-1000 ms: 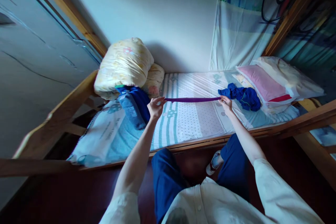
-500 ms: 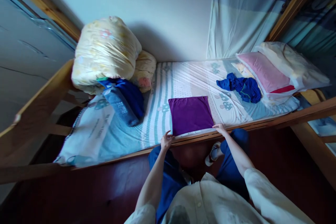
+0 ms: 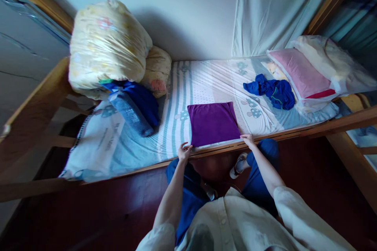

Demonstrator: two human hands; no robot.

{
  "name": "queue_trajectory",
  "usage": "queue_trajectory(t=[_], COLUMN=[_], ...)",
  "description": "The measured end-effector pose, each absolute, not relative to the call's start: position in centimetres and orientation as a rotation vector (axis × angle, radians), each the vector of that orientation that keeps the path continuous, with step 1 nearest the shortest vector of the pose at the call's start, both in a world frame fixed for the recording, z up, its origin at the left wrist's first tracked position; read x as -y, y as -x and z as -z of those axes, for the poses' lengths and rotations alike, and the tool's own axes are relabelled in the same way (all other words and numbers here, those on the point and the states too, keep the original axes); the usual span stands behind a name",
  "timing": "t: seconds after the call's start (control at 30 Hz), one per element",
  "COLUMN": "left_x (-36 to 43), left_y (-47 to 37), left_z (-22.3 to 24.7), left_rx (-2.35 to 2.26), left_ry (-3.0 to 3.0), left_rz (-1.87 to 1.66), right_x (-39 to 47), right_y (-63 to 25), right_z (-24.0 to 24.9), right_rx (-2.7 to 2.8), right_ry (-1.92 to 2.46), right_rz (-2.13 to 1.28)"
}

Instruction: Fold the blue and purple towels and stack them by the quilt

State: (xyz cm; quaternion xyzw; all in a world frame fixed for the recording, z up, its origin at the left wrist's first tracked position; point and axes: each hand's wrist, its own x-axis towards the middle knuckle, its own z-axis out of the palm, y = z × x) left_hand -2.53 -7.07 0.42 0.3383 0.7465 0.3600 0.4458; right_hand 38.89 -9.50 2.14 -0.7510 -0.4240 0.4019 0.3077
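A purple cloth lies flat in a near-square on the bed sheet, close to the bed's front edge. At its near left corner, my left hand pinches the cloth between thumb and fingers. My right hand has its fingertips closed on the near right corner. Along the near side, the cloth's edge runs straight between my two hands. Slight creases show near its far right corner.
A big cream quilt bundle and a patterned pillow sit at the left. Before them lies a rolled grey-blue towel. A crumpled blue garment and a pink pillow are at the right. A wooden rail borders the front.
The view has shifted slightly, so the bed's contents appear a little higher. Both hands stay at the near corners of the purple cloth, which lies as before.
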Motion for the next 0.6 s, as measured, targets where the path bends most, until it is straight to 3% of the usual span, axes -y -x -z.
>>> queue_trajectory(t=[0.3, 0.6], left_x=[7.22, 6.39], left_y=[3.26, 3.3], left_z=[-0.45, -0.78], left_rx=[-1.809, -1.972], left_ry=[-0.839, -1.051], left_rz=[-0.876, -0.61], right_x=[10.13, 9.58], right_y=[-38.86, -38.31], right_z=[-2.21, -2.66], right_rx=[1.152, 1.071], right_ry=[2.001, 2.014], right_rz=[-1.065, -1.165])
